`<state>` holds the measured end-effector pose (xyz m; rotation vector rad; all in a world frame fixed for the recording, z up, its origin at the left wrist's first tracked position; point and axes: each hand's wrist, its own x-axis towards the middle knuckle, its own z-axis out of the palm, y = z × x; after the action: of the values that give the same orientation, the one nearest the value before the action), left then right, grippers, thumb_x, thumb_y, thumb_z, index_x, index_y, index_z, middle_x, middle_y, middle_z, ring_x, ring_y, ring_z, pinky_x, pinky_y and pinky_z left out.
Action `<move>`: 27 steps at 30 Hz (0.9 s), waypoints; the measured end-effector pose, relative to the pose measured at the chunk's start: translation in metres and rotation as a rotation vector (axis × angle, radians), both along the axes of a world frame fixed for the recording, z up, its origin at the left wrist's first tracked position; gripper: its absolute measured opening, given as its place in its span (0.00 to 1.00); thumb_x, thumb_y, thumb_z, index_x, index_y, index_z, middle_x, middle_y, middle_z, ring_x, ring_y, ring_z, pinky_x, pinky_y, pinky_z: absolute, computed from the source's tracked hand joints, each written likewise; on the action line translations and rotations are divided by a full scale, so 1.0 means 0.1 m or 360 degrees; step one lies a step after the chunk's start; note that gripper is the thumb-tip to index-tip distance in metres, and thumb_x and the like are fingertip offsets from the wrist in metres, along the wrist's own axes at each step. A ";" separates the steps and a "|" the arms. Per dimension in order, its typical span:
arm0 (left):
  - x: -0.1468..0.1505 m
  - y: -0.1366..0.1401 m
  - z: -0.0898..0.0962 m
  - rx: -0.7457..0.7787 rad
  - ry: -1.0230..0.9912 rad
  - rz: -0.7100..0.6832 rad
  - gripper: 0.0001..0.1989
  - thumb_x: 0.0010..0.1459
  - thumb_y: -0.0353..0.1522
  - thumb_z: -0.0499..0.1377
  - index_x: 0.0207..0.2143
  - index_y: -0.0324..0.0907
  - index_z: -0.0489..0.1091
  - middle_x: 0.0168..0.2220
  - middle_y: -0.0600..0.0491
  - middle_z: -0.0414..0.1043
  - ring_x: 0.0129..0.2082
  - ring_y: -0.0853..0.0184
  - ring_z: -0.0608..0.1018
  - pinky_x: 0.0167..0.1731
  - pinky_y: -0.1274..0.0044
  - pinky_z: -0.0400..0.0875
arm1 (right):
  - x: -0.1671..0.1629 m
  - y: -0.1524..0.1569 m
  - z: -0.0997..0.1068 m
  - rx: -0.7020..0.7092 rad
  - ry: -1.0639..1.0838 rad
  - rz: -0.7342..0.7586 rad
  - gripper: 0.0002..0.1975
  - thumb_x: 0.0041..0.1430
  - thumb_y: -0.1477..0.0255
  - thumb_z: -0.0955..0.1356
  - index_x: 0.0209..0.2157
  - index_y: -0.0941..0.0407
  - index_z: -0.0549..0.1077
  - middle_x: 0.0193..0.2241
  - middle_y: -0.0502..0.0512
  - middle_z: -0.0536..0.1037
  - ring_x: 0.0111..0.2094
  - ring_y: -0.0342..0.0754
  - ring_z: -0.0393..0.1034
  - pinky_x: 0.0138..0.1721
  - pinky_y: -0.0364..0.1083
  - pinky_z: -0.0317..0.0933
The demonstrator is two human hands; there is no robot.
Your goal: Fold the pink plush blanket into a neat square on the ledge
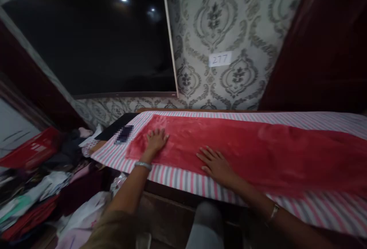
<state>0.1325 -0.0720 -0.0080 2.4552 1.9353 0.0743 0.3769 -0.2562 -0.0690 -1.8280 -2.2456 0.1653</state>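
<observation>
A long red plush cloth (243,146) lies spread out over a striped pink, grey and white sheet (177,178) on a table. My left hand (156,141) rests flat near the cloth's left end, its fingers apart. Further right, my right hand (216,165) is laid palm down close to the cloth's near edge, fingers stretched out. Neither hand grips anything. The cloth's right end runs out of view.
Left of the cloth, a dark pixelated item (124,134) lies on the sheet. Heaped clothes (51,188) and a red basket (31,149) are at the left. Behind the table are a patterned wall (200,81) and a large television (94,42).
</observation>
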 end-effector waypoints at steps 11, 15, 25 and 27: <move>1.16 -0.90 -0.35 0.0132 0.0010 -0.0621 0.32 0.67 0.47 0.45 0.70 0.50 0.51 0.73 0.49 0.45 0.72 0.47 0.47 0.65 0.48 0.43 | 0.82 -1.30 0.05 0.0087 -0.0011 -0.0535 0.29 0.65 0.69 0.63 0.67 0.50 0.61 0.67 0.58 0.60 0.69 0.54 0.48 0.67 0.61 0.42; 1.14 -0.84 -0.33 0.0160 0.0060 -0.0607 0.32 0.67 0.47 0.44 0.70 0.51 0.50 0.72 0.49 0.45 0.72 0.48 0.48 0.65 0.49 0.46 | 1.00 -1.56 -0.09 0.0383 0.0046 -0.0716 0.28 0.65 0.71 0.61 0.66 0.54 0.63 0.67 0.61 0.60 0.69 0.55 0.47 0.67 0.62 0.43; 1.20 -0.88 -0.29 0.0174 0.0095 -0.0617 0.31 0.68 0.45 0.43 0.71 0.50 0.48 0.73 0.49 0.44 0.71 0.48 0.49 0.65 0.49 0.47 | 1.39 -1.96 -0.45 0.0849 0.0572 -0.1074 0.28 0.63 0.69 0.56 0.62 0.62 0.66 0.60 0.65 0.68 0.63 0.54 0.59 0.64 0.57 0.54; 1.21 -0.87 -0.29 0.0159 0.0101 -0.0606 0.32 0.68 0.45 0.42 0.71 0.49 0.48 0.73 0.50 0.43 0.72 0.48 0.48 0.65 0.49 0.48 | 1.39 -1.95 -0.48 0.0882 0.0602 -0.1094 0.27 0.63 0.68 0.56 0.60 0.61 0.68 0.59 0.64 0.70 0.62 0.54 0.60 0.64 0.57 0.54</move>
<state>0.2532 -0.1592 -0.0367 2.8755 1.4805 0.0902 0.5164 -0.4515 -0.1172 -1.9112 -1.1669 -0.2010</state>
